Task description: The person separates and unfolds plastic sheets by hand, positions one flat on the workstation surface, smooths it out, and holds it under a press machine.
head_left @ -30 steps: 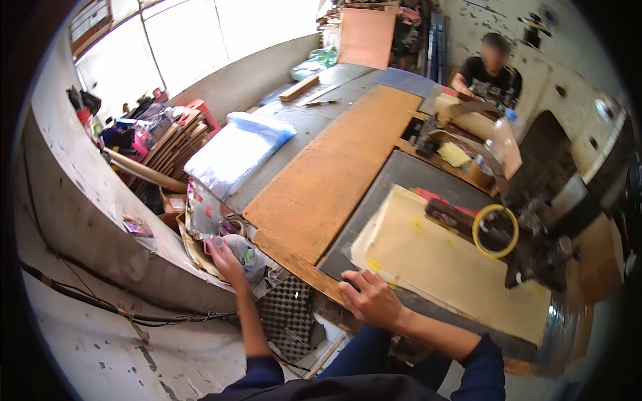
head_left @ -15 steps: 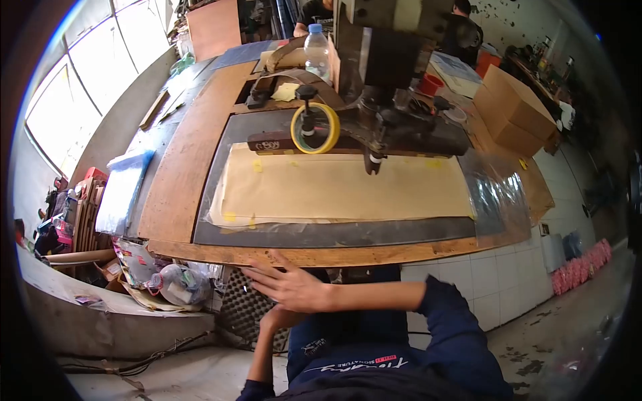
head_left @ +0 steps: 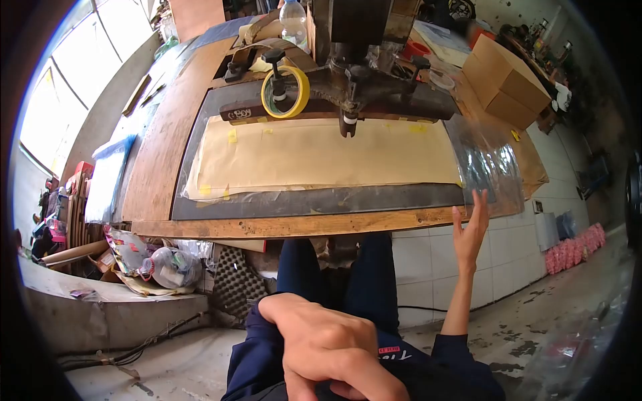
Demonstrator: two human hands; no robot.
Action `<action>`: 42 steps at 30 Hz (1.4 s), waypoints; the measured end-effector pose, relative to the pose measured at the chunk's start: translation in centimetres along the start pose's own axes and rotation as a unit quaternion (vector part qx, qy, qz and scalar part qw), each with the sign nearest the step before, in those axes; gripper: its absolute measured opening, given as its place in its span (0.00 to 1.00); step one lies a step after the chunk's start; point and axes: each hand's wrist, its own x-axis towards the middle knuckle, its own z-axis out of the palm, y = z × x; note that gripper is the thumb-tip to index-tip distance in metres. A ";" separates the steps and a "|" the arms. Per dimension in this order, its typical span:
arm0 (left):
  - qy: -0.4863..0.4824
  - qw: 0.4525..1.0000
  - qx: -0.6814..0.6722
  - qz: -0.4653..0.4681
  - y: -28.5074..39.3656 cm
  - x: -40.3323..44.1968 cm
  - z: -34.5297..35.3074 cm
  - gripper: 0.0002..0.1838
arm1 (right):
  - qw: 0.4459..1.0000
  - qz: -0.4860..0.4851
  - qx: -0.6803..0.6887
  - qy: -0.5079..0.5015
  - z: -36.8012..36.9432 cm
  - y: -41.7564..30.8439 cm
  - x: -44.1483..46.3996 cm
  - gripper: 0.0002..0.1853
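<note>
Right hand (head_left: 471, 234) stood wide at the desk (head_left: 307, 226), left hand (head_left: 328, 347) curled low!

And there we had it: the right hand was raised, its fingers up and parted, nothing in its grasp. Its fingertips overlapped the clear plastic (head_left: 493, 167) at the desk's right end, but whether they touched it we could not tell. The left hand loomed large before the person's body, back toward us, fingers bent downward; whether it gripped anything we could not make out, for the bottom edge cut its fingers off.

And the beige sheet (head_left: 328, 154)? It lay flat on the dark grey pad (head_left: 321, 202), left of the right hand and well apart from both hands. A dark bar (head_left: 408, 107) hid its far edge from us. Over that bar, a yellow tape roll (head_left: 303, 93) hung around a knob. Up top, the frame cut off the machine (head_left: 361, 27) and the bottle (head_left: 293, 23) beside it.
</note>
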 end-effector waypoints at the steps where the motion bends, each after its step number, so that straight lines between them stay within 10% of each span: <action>1: -0.015 0.999 -0.031 0.024 -0.6 0.6 0.3 0.36 | 1.000 0.000 0.002 -0.003 0.5 0.8 -0.3 0.25; 9: -0.096 0.993 -0.040 0.058 0.6 3.0 -0.4 0.34 | 0.974 0.092 -0.166 -0.119 1.7 2.1 1.6 0.29; 13: 0.194 0.974 -0.088 0.077 -0.1 1.9 3.5 0.32 | 0.968 0.071 -0.210 -0.118 2.3 3.4 3.5 0.24; 17: 0.021 0.987 -0.103 0.121 0.2 2.9 1.0 0.29 | 0.968 0.083 -0.186 -0.144 1.6 2.9 4.9 0.17; 26: 0.078 0.969 0.199 0.125 4.1 -1.7 -0.1 0.23 | 0.957 -0.009 -0.231 -0.174 -0.1 2.9 5.7 0.11; 30: 0.537 0.773 0.336 -0.030 5.1 -9.1 1.0 0.26 | 0.960 -0.038 -0.212 -0.181 -2.4 1.0 5.7 0.13; 32: 0.567 0.635 0.479 -0.214 7.3 -12.4 -0.8 0.18 | 0.944 -0.004 -0.205 -0.257 -3.7 -0.3 6.9 0.15; 36: 0.677 0.394 0.600 -0.164 10.6 -18.3 -6.6 0.11 | 0.959 -0.065 -0.058 -0.270 0.4 4.3 12.8 0.18; 39: 0.699 0.281 0.644 -0.134 12.0 -21.0 -10.2 0.10 | 0.964 -0.188 0.015 -0.189 6.4 7.9 17.5 0.14; 42: 0.635 0.183 0.671 -0.336 12.2 -22.0 -11.4 0.11 | 0.968 -0.188 0.027 -0.164 9.9 8.5 20.2 0.12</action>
